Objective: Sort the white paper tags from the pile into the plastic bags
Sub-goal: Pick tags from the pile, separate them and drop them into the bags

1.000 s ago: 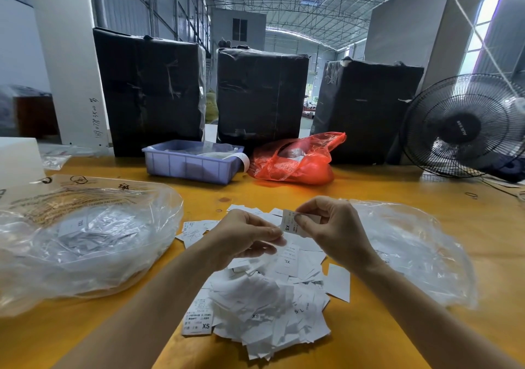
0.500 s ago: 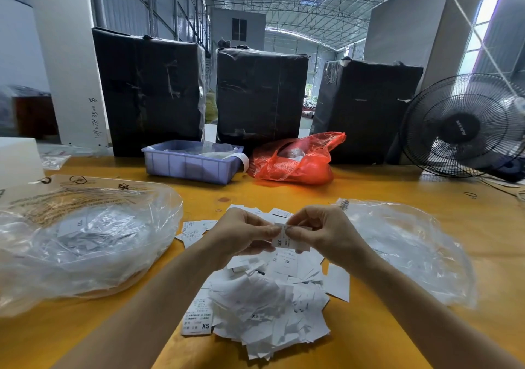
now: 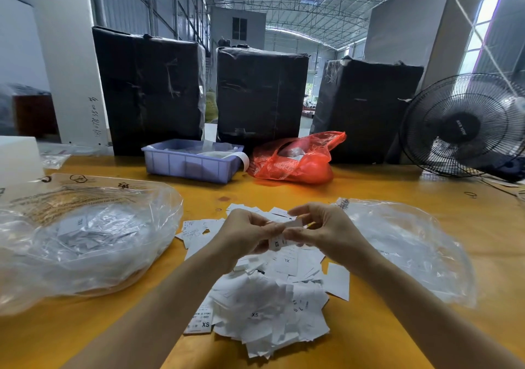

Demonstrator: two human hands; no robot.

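Two hands, left hand and right hand, meet fingertip to fingertip above the pile of white paper tags, pinching one small white tag printed "XS"; pile tags read "XS", "XL", "S", "L".

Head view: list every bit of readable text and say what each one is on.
"XS": tag held between left hand and right hand.
"XL": tag on the pile.
"XS": tag at the pile's near left edge.
"XS": tag in the pile.
"S", "L": tags in the pile.
"TXX", seen turned: tag inside the left bag.
Handwritten digits on the white pillar: too unclear.
Fan hub lettering: too blurred.
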